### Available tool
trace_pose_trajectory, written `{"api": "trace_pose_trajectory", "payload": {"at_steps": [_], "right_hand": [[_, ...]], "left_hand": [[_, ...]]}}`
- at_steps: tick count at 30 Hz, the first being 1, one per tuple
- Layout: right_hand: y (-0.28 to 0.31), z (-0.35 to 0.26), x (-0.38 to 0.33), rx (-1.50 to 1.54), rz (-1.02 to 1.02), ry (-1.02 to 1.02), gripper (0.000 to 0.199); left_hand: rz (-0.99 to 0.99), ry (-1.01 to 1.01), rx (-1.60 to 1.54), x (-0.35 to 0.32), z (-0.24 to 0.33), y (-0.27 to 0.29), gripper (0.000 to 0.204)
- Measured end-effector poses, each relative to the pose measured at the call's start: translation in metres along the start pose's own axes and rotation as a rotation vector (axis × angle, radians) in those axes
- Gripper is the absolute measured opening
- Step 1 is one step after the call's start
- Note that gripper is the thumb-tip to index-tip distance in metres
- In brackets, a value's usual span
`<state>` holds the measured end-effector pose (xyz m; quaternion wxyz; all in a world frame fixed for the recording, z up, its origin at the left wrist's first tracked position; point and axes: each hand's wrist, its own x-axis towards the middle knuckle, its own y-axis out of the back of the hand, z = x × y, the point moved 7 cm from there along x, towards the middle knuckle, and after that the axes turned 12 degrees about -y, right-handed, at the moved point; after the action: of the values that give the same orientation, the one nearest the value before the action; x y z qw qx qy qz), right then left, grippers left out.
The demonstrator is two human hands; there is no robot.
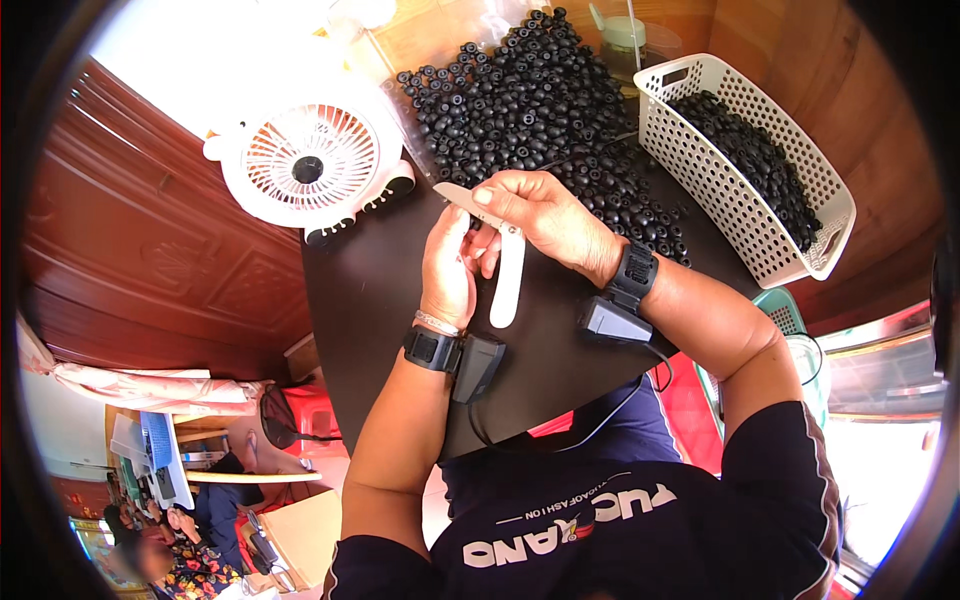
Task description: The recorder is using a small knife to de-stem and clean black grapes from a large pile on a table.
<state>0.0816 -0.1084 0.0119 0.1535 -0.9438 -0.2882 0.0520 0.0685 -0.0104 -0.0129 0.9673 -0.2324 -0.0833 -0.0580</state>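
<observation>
My right hand (551, 220) is closed on a folding knife (509, 275) with a white handle, pinching it near the blade. The blade points left and the handle hangs down toward me over the dark table. Just left of it, my left hand (450, 268) is closed, its thumb and fingers drawn together beneath the blade. A dark speck shows between those fingers, too small and covered to name. Directly beyond both hands spreads a large heap of small black rounded pieces with holes (520, 105).
A white fan (310, 160) stands at the table's left edge. On the right a white perforated basket (745, 185) holds more black pieces. A jar with a pale green lid (622, 32) is at the back. Another person (200, 560) sits far off at lower left.
</observation>
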Motion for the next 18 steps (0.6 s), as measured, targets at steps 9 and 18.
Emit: {"api": "trace_pose_trajectory", "payload": {"at_steps": [9,18], "right_hand": [[0.003,-0.007,-0.004,0.023,0.076,0.030,0.028],[0.004,-0.011,-0.006,0.043,0.112,0.129,0.024]], "left_hand": [[-0.100,-0.070,0.143,0.001,0.002,0.001,0.028],[0.043,-0.229,0.172,-0.004,0.016,-0.003,0.023]]}}
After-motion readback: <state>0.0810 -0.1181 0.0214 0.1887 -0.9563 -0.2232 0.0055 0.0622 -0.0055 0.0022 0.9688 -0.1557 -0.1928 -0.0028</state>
